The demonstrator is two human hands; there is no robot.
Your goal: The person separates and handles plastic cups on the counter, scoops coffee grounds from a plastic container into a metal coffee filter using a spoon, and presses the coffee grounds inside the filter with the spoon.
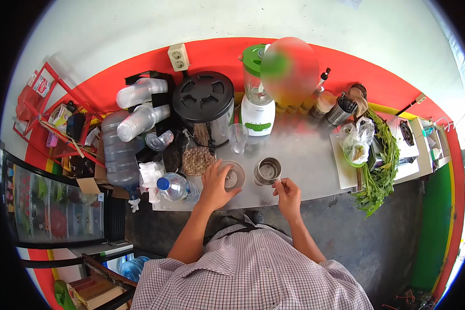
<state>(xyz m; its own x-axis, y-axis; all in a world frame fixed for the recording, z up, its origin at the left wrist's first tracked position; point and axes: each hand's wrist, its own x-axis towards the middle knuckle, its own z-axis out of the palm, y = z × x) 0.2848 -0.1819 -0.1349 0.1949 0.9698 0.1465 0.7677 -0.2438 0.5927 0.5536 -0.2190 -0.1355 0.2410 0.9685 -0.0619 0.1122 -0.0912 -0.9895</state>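
A red band (155, 67) is running along the white wall (217, 20) behind the metal desk (310, 160) you are facing. At the left, a large water jug (120, 147) is sitting near a blue-capped bottle (181, 188), and a black-lidded container (204, 98) is standing farther back. Your left hand (212, 187) is curving around the left side of a clear cup (236, 176) on the desk, its grip spreading wide between thumb and fingers; whether they are pressing on it, I cannot tell. Behind that cup, a taller clear cup (237, 138) is standing just in front of a green-and-white blender (257, 118). Next to the right, a metal cup (266, 171) is sitting near your side of the desk, and your right hand (287, 192) is pinching its handle in a narrow grip. At the far right, a plastic bag (358, 138) is resting beside leafy greens (385, 147), which are hanging over the desk's edge.
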